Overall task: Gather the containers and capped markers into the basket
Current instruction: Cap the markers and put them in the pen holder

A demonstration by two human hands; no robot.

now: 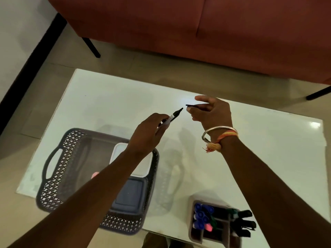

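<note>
The red sofa (179,24) fills 12 o'clock, well beyond the white table (107,97), so nothing crowds me from the far side. On the table the dark lattice basket (59,169) sits at 8 o'clock, close to the near-left edge. It already holds a white container (141,167) and a blue-lidded container (130,196) side by side along its right wall. The marker organiser (195,228) stands at 5 o'clock, near the front edge, with capped markers upright in it. My left hand (146,135) is curled round the barrel of a black marker (174,115), its bare tip pointing toward 2 o'clock. My right hand (213,113) pinches the cap (195,105) between thumb and fingers, its mouth facing the tip and just apart from it. I judge the step to be capping. I should bring the two into one line, slide the cap straight on and press until it seats, keeping the tip off my fingers. The middle of the table is open beneath both hands. The basket's left half looks free for the drop. My left forearm crosses over the basket, so I would draw back toward 7 o'clock, clear of the rim.
</note>
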